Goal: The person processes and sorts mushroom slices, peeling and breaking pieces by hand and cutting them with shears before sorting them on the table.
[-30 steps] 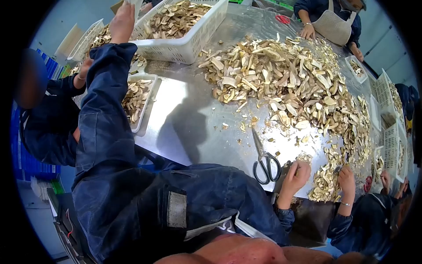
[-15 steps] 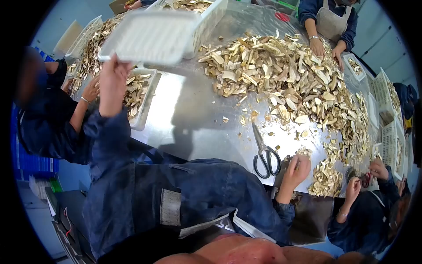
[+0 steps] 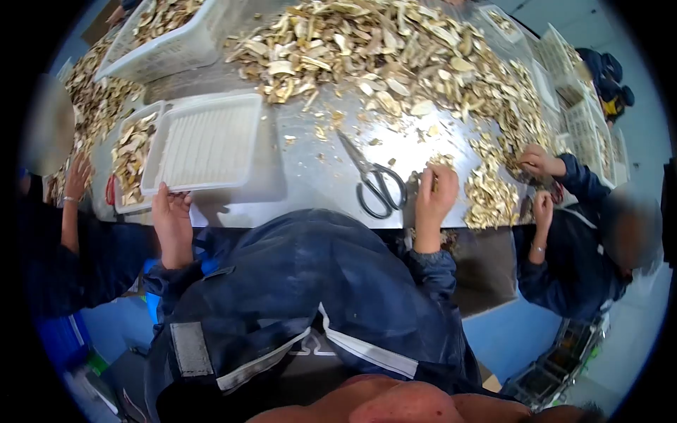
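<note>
My left hand (image 3: 174, 224) grips the near edge of a shallow white plastic tray (image 3: 206, 144) with a ribbed bottom, its thumb on the rim. The tray holds nothing and overlaps a second tray (image 3: 120, 206) filled with dried mushroom slices (image 3: 132, 155). My right hand (image 3: 437, 204) is closed at the table's front edge, its fingers curled down; what they hold, if anything, I cannot make out. Black-handled scissors (image 3: 376, 185) lie on the metal table just left of it, blades pointing away. To its right is a small heap of pale slices (image 3: 491, 194).
A large mushroom pile (image 3: 395, 53) covers the far side of the table (image 3: 300, 194). A white basket (image 3: 166, 53) of slices stands at the far left. Co-workers' hands are at the left (image 3: 76, 180) and right (image 3: 541, 161). More crates (image 3: 589, 134) line the right.
My left hand has brought the tray down from the air onto the table area, nearer my body. The view has shifted; my right hand stays near the scissors.
</note>
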Tool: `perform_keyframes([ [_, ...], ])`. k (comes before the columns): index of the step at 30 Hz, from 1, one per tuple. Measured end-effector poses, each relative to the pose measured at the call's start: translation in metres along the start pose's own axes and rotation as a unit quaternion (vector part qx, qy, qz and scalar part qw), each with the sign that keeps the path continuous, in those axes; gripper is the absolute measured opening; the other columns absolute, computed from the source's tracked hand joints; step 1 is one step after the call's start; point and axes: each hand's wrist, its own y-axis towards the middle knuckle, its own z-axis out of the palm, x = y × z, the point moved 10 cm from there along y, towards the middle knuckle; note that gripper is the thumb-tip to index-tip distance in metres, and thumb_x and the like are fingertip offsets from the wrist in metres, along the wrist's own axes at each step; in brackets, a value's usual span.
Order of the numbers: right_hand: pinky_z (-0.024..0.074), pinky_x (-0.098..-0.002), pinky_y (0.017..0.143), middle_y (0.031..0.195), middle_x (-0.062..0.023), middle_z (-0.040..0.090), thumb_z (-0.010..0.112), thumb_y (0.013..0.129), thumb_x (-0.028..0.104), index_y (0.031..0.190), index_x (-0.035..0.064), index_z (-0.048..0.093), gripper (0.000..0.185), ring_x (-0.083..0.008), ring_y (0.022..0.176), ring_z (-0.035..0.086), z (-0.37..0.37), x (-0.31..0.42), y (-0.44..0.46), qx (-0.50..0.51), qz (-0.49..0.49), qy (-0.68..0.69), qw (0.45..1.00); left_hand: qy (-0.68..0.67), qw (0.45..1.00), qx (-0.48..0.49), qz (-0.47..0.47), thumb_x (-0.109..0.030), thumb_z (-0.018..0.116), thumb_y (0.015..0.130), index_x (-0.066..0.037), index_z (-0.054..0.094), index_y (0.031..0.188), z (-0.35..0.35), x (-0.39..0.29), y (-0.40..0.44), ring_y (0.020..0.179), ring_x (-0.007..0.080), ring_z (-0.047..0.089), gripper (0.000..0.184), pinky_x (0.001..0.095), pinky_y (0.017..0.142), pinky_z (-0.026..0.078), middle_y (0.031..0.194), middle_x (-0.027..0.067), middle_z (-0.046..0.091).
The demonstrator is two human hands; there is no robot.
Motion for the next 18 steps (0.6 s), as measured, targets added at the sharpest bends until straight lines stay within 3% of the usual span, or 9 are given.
perform_keyframes([
  [5,0.0486,-0.0354,0.066,0.088,-0.0122,0.066,0.067,0.084,0.001,0.090,0.0015,0.068,0.006,-0.0251,0.075,0.062,-0.001,0.006,0.022,0.024,0.040,0.056,0.997,0.000,0.996,-0.049,-0.075,-0.033,0.052,0.104,-0.004,0.054,0.110,-0.006,0.039,0.006,0.090,0.0206,0.064,0.030,0.0311,0.076,0.052,0.100,0.0096,0.063],
  [9,0.0506,-0.0373,0.068,0.087,-0.0133,0.067,0.068,0.085,0.007,0.091,0.0017,0.069,0.008,-0.0275,0.076,0.066,0.032,0.032,0.064,0.110,0.034,0.094,0.989,0.043,0.983,-0.052,-0.169,-0.033,0.048,0.105,-0.004,0.053,0.111,0.001,0.043,-0.016,0.087,0.0198,0.062,0.030,0.0305,0.071,0.052,0.100,0.0085,0.061],
  [12,0.0525,-0.0375,0.073,0.088,-0.0144,0.068,0.070,0.086,0.015,0.096,0.0026,0.070,0.015,-0.0297,0.081,0.067,0.079,0.039,0.084,0.159,0.006,0.058,0.986,0.029,0.975,0.046,-0.213,-0.028,0.050,0.104,-0.005,0.052,0.117,-0.007,0.057,-0.032,0.081,0.0178,0.060,0.027,0.0292,0.066,0.049,0.098,0.0074,0.060],
  [13,0.0532,-0.0369,0.076,0.089,-0.0146,0.068,0.071,0.087,0.017,0.098,0.0029,0.071,0.018,-0.0299,0.082,0.067,0.095,0.039,0.089,0.170,-0.009,0.040,0.985,0.019,0.980,-0.015,-0.197,-0.021,0.051,0.101,-0.006,0.052,0.122,0.012,0.049,-0.050,0.076,0.0149,0.056,0.026,0.0274,0.062,0.043,0.094,0.0052,0.058],
  [17,0.0524,-0.0446,0.082,0.096,-0.0170,0.070,0.069,0.085,0.019,0.105,0.0057,0.071,0.025,-0.0403,0.088,0.065,0.137,0.029,0.096,0.202,-0.028,-0.067,0.977,0.064,0.977,0.081,-0.185,-0.015,0.053,0.098,-0.005,0.054,0.120,0.098,0.048,-0.064,0.072,0.0124,0.051,0.024,0.0270,0.059,0.038,0.086,0.0027,0.052],
  [18,0.0526,-0.0429,0.081,0.097,-0.0173,0.070,0.069,0.085,0.019,0.108,0.0055,0.070,0.027,-0.0383,0.089,0.066,0.143,0.024,0.092,0.219,-0.014,-0.069,0.973,0.073,0.973,0.106,-0.193,-0.014,0.053,0.098,-0.005,0.054,0.119,0.122,0.051,-0.066,0.072,0.0125,0.051,0.023,0.0271,0.059,0.038,0.085,0.0029,0.053],
])
